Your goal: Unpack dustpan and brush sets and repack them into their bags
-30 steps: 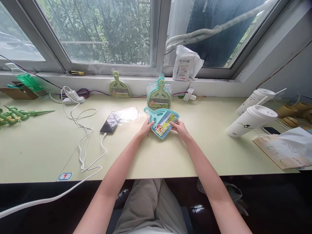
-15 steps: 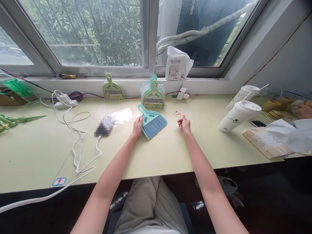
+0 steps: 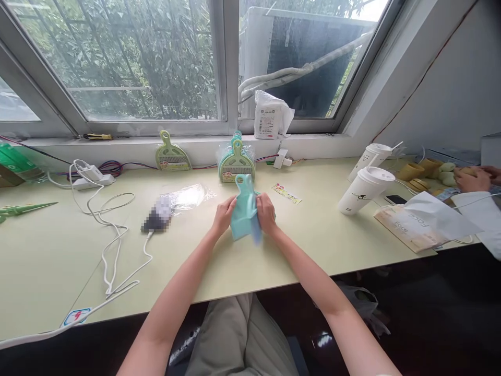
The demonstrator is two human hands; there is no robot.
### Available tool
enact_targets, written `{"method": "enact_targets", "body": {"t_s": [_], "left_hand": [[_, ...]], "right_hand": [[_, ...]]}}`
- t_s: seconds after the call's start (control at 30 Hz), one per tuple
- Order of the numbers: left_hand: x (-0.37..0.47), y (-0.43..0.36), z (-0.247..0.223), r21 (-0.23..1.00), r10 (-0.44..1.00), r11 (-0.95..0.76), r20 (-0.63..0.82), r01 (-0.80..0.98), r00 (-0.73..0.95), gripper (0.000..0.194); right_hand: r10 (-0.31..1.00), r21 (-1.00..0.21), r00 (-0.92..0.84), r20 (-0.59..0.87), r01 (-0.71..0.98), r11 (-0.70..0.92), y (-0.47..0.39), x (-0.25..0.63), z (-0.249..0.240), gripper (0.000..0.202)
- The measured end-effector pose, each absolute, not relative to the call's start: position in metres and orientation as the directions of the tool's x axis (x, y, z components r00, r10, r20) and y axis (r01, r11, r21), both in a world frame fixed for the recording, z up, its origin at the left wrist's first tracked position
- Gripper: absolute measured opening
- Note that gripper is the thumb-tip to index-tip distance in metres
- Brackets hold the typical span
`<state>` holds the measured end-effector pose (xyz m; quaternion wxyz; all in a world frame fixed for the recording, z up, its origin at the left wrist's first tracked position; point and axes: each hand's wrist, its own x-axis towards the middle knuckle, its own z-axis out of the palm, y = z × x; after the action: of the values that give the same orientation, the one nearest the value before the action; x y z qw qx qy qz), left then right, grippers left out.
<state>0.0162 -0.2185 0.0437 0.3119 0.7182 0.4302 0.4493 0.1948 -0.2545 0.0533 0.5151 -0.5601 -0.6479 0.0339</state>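
Observation:
My left hand (image 3: 224,215) is closed on the left edge of a teal dustpan (image 3: 241,222) above the middle of the desk. Fingers of my right hand (image 3: 266,213) are wrapped round a matching small brush (image 3: 255,230), turned edge-on against the pan and blurred by motion. Beyond my right hand a printed label strip (image 3: 287,194) lies flat on the desk. Just behind the pan, several dustpan-and-brush sets (image 3: 236,169) in clear wrap lean on the wall. Another green set (image 3: 172,156) leans there further left. A clear plastic wrapper (image 3: 188,198) lies left of my hands.
A blurred-out device (image 3: 156,215) with a white cable lies on the left, near a power strip (image 3: 94,180). Two white cups (image 3: 364,190) and a tissue pack (image 3: 415,224) stand right. Another person's hands (image 3: 473,178) are at the far right. Green scissors (image 3: 29,209) lie far left.
My right hand has let go of the label strip, moved left and taken hold of the brush. The brush has swung out from its flat place in the dustpan. The view has shifted slightly.

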Motion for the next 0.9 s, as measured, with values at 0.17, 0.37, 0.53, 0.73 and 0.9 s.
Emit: {"method": "enact_targets", "body": {"t_s": [0.17,0.37,0.53,0.73,0.9], "left_hand": [[-0.038,-0.182,0.032,0.725,0.962,-0.206,0.271,0.657,0.002,0.040],[-0.054,-0.177,0.027,0.579,0.981,-0.122,0.193,0.806,0.010,0.037],[-0.045,-0.183,0.030,0.584,0.974,-0.130,0.225,0.801,-0.006,0.041],[-0.049,-0.184,0.034,0.627,0.977,-0.097,0.209,0.773,-0.047,0.038],[-0.046,-0.184,0.032,0.590,0.976,-0.098,0.215,0.802,-0.039,0.034]], "right_hand": [[0.779,-0.677,0.280,0.561,0.696,0.238,-0.249,0.227,0.070,0.035],[0.924,-0.342,0.211,0.320,0.935,-0.095,-0.229,0.268,0.043,0.027],[0.921,-0.274,0.267,0.284,0.943,-0.189,-0.226,0.270,0.029,0.027],[0.898,-0.252,0.315,0.307,0.937,-0.242,-0.224,0.268,0.027,0.033],[0.897,-0.302,0.347,0.272,0.916,-0.263,-0.225,0.270,0.028,0.029]]}}
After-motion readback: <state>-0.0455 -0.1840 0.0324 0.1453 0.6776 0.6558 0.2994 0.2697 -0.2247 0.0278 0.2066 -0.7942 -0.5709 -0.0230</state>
